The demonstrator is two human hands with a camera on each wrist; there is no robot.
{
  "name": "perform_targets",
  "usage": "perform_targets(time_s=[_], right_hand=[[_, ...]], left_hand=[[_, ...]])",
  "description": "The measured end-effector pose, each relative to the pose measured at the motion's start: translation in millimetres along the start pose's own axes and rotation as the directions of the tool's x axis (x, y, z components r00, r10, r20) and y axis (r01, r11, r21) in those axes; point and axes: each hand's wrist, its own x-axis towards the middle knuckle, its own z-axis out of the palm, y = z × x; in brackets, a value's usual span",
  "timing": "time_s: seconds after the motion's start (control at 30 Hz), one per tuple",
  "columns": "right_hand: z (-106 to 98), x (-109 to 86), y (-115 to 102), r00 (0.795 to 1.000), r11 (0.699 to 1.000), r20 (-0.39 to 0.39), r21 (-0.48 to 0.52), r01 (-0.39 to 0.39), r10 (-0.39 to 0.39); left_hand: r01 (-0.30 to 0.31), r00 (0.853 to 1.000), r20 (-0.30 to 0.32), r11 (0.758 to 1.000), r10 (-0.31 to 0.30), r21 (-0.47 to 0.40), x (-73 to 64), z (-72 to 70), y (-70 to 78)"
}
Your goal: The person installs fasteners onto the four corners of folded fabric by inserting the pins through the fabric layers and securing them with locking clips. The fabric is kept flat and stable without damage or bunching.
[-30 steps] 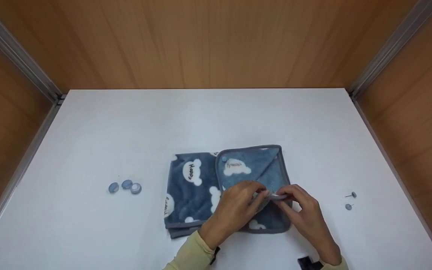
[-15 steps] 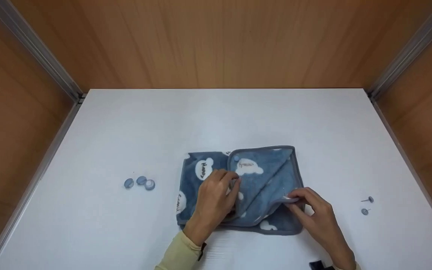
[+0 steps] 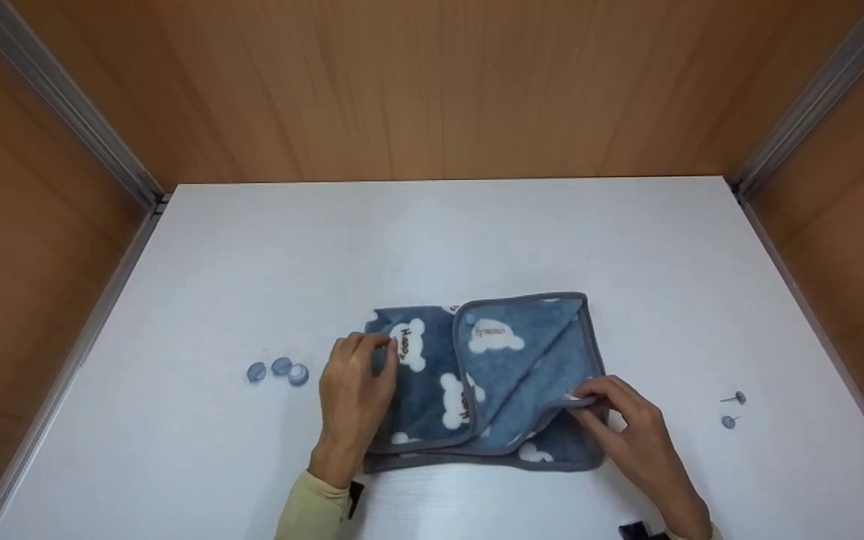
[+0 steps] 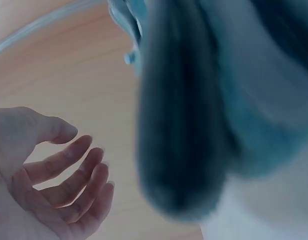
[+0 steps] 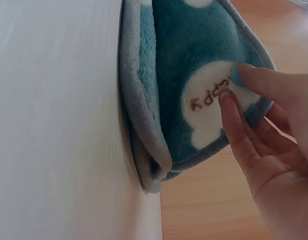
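A blue fleece blanket (image 3: 507, 390) with white bear-head prints and grey edging lies folded, its right part turned up in a fold. My right hand (image 3: 631, 427) pinches the raised corner of that fold. In the right wrist view, a small blue round head (image 5: 237, 77) shows at the thumb tip against the cloth. My left hand (image 3: 357, 394) is over the blanket's left edge, fingers loosely bent and holding nothing, as the left wrist view of the hand (image 4: 69, 175) also shows. Another small blue round head (image 3: 470, 319) sits on the blanket's upper fold.
Several blue round caps, one cap (image 3: 298, 374) showing a pale face, lie left of my left hand. Two blue-headed pins, a pin (image 3: 738, 397) and a pin (image 3: 729, 422), lie on the white table (image 3: 439, 232) at the right. Wooden panels (image 3: 432, 90) enclose the back and sides.
My left hand has left the raised corner and moved left across the blanket to its left edge. My right hand keeps its pinch on the corner. The head view has shifted slightly.
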Motion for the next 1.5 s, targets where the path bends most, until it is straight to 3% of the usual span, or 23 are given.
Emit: perform_targets(time_s=[0.3,0.5,0.67,0.8,0.93,1.17,1.5], right_hand=[[0,-0.9,1,1.0,1.0,0.004,-0.003,-0.023,0.023],[-1,-1.6,1,1.0,1.0,0.005,-0.005,-0.031,0.031],[-1,-0.7,2,1.0,1.0,0.006,-0.004,-0.001,0.001],[-2,0.1,2,1.0,1.0,0.009,0.004,0.013,-0.013],[-2,0.5,3,1.0,1.0,0.006,-0.001,0.015,-0.015],[-2,0.0,3,1.0,1.0,-0.001,-0.018,-0.025,0.025],[-1,-0.1,4,1.0,1.0,0.007,0.006,-0.029,0.029]], left_hand=[[0.132,0.99,-0.069,0.98,-0.123,0.148,-1.4,-15.3,-39.4],[0.203,0.978,-0.087,0.956,-0.188,0.213,-5.6,-21.6,-56.4],[0.285,0.957,-0.016,0.927,-0.29,0.244,-9.9,-27.8,-61.4],[0.332,0.93,0.072,0.908,-0.361,0.254,-11.6,-31.0,-61.8],[0.348,0.908,0.15,0.904,-0.39,0.248,-10.7,-32.6,-62.8],[0.252,0.953,0.126,0.951,-0.277,0.181,-12.9,-32.3,-67.4],[0.265,0.962,0.053,0.963,-0.268,0.054,-10.0,-28.8,-61.8]])
